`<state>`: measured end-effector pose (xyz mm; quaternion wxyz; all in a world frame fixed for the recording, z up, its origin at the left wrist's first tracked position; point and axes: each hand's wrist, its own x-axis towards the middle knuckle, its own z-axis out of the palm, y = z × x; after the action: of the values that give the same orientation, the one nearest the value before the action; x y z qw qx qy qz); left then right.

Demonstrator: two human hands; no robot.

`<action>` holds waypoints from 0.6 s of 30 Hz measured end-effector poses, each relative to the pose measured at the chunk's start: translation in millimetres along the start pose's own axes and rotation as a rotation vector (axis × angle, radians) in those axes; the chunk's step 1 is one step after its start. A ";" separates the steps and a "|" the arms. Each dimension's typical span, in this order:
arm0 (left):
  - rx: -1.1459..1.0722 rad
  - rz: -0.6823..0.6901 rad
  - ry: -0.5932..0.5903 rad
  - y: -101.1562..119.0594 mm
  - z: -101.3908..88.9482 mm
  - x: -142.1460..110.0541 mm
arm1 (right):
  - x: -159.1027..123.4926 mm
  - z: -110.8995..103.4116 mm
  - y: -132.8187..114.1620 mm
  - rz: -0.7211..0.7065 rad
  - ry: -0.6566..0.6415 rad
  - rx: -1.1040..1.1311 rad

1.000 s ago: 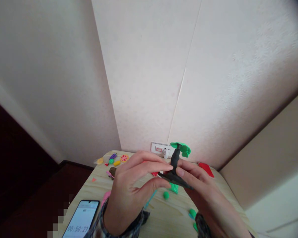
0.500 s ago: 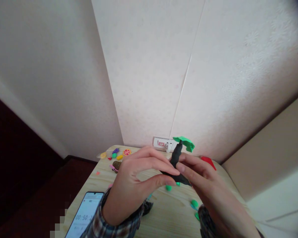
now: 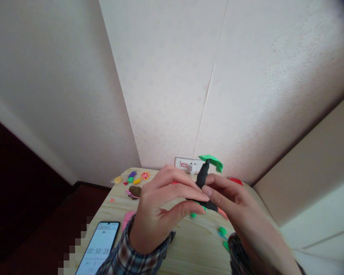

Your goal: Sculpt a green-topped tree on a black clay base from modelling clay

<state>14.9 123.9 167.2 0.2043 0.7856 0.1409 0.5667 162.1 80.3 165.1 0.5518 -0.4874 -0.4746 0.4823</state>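
Between my two hands, above the table, stands a small clay tree (image 3: 202, 178). It has a black lumpy trunk, a wide black base and a drooping green top like leaves. My left hand (image 3: 167, 206) pinches the trunk's lower part and base from the left, fingertips above and thumb below. From the other side, my right hand (image 3: 232, 202) presses its thumb to the trunk just above the base, its other fingers behind. Part of the base is hidden by the fingers.
Small colourful clay pieces lie at the table's (image 3: 197, 244) back left, among them a pink and yellow fruit slice (image 3: 145, 175) and a brown lump (image 3: 135, 191). A phone (image 3: 100, 244) showing a timer rests front left. Green pieces (image 3: 222, 231) are near my right wrist. A wall socket (image 3: 185, 164) is behind.
The view has shifted slightly. Both hands keep hold of the clay tree with almost the same grip, and the left thumb has moved a little along the base.
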 end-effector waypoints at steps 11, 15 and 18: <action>-0.110 -0.108 -0.079 6.0 -4.9 0.3 | -0.1 -7.0 1.1 -0.045 -0.079 -0.082; -0.095 -0.118 -0.068 9.3 -5.4 1.2 | 1.2 -7.8 1.2 -0.080 -0.082 -0.122; -0.042 -0.063 -0.071 9.8 -4.7 1.9 | 1.2 -7.6 0.5 -0.088 -0.082 -0.145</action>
<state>11.0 116.9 174.8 0.2433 0.7959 0.1465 0.5347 169.7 80.9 164.1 0.5158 -0.4849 -0.5513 0.4414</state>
